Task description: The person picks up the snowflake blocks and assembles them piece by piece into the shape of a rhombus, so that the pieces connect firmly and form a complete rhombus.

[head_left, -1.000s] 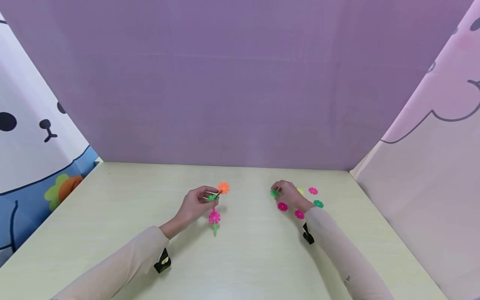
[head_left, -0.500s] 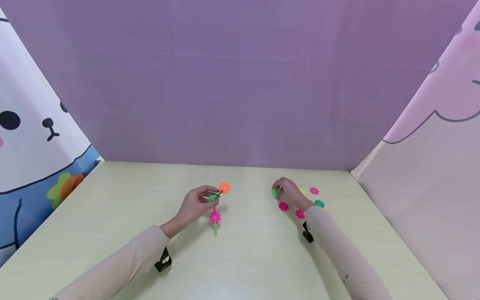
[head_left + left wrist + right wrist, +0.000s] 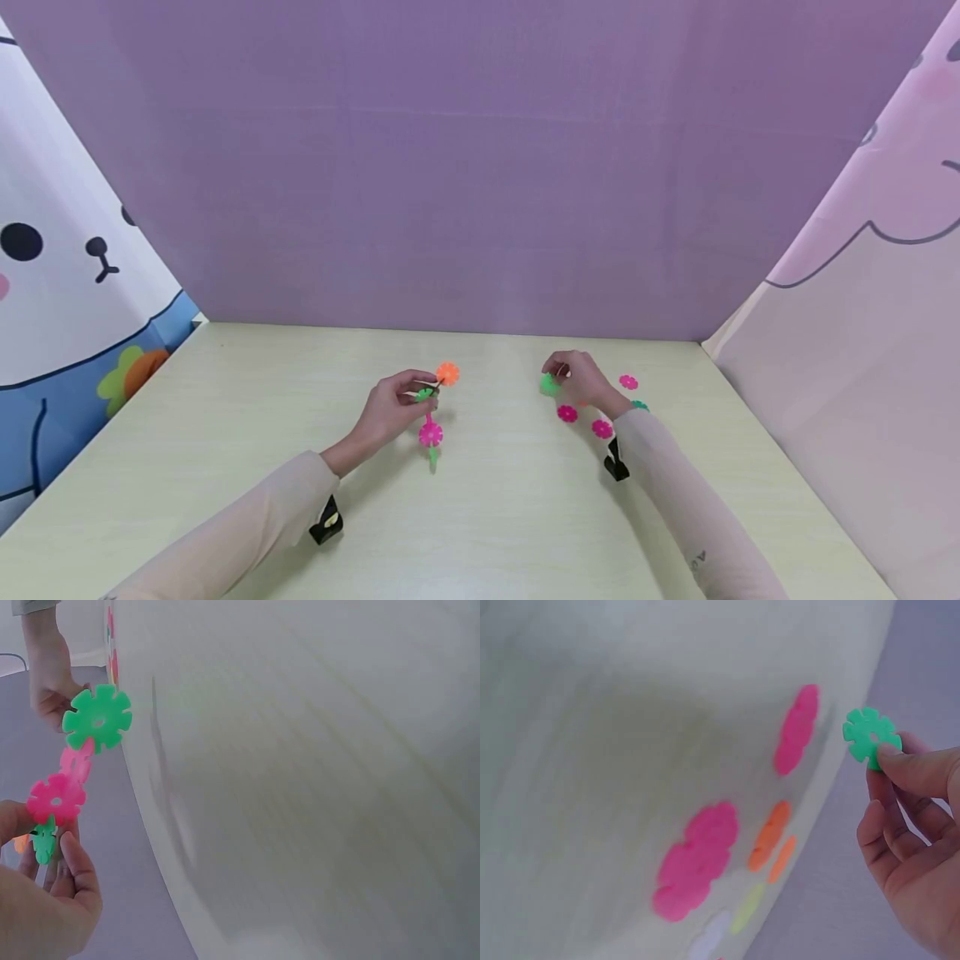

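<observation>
In the head view my left hand [image 3: 388, 410] grips a chain of notched, flower-shaped plastic discs. An orange disc [image 3: 447, 373] tops the chain, and a pink disc [image 3: 431, 434] hangs below my fingers. The left wrist view shows the chain's green end disc [image 3: 98, 718], two pink ones, and a green disc [image 3: 45, 841] at my fingertips. My right hand [image 3: 583, 379] pinches a single green disc [image 3: 868, 737] by its edge between thumb and fingers, lifted off the table. The two hands are apart, with the loose disc not touching the chain.
Several loose discs lie on the table [image 3: 480, 517] under and around my right hand, including a magenta disc [image 3: 567, 413], another magenta disc [image 3: 602, 428] and a pink disc [image 3: 628, 382]. My right wrist partly covers a teal disc [image 3: 640, 405]. A purple panel [image 3: 480, 183] stands behind.
My right hand has risen slightly with the green disc, and an orange disc now shows beneath it. The left hand and its chain stay almost still.
</observation>
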`<action>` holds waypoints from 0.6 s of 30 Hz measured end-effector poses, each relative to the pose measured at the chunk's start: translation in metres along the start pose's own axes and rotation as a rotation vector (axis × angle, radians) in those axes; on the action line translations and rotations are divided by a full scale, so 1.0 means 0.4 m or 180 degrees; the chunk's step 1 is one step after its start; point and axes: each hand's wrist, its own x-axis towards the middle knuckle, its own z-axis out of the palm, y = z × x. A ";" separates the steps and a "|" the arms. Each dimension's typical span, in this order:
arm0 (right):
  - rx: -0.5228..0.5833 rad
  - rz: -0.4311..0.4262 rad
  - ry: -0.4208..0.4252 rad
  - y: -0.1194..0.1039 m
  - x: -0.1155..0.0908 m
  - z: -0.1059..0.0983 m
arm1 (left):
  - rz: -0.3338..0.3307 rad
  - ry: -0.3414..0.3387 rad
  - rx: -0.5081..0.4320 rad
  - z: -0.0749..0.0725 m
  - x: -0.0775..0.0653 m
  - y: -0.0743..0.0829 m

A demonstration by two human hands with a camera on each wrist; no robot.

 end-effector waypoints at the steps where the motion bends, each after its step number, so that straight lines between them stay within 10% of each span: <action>1: 0.0035 -0.0027 0.0029 -0.003 0.001 -0.002 | 0.0001 0.0006 -0.0006 0.002 0.004 -0.008; 18: 0.0719 -0.0420 0.0473 -0.119 0.041 0.027 | 0.0138 0.0021 -0.0157 0.016 0.041 -0.088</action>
